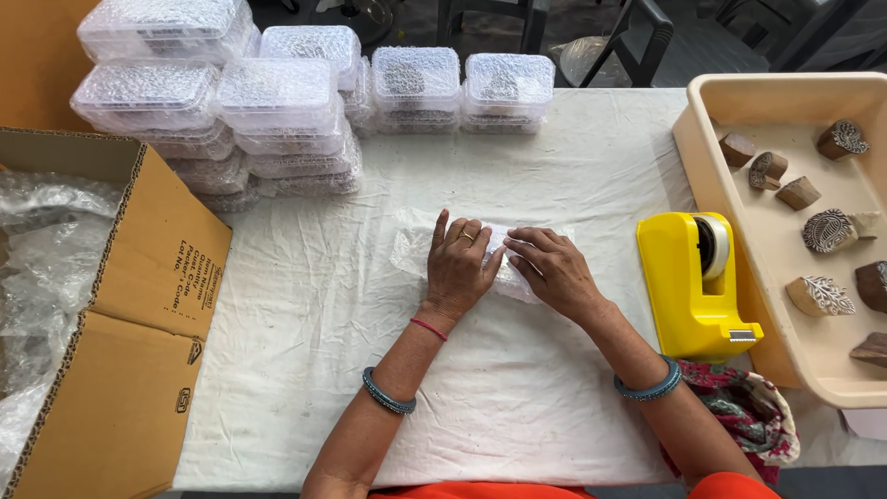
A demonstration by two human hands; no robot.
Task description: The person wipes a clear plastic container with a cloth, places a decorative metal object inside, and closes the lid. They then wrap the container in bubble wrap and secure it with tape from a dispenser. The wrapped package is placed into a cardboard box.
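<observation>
— Where's the bubble-wrap bundle (517, 277)?
— Mid-desk (305, 305), pinned under both palms: left hand (459, 265) flat on top, right hand (552, 270) pressing its edge at three o'clock.
— Around it?
— Yellow tape dispenser (693, 286) further toward three, wrapped boxes (277, 102) at eleven.

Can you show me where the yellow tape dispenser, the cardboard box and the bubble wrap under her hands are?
Yellow tape dispenser (684, 286), head view, on its yellow side.
Cardboard box (157, 249), head view, on the open flap.
Bubble wrap (412, 248), head view, on the bare corner left of the left hand (459, 266).
</observation>
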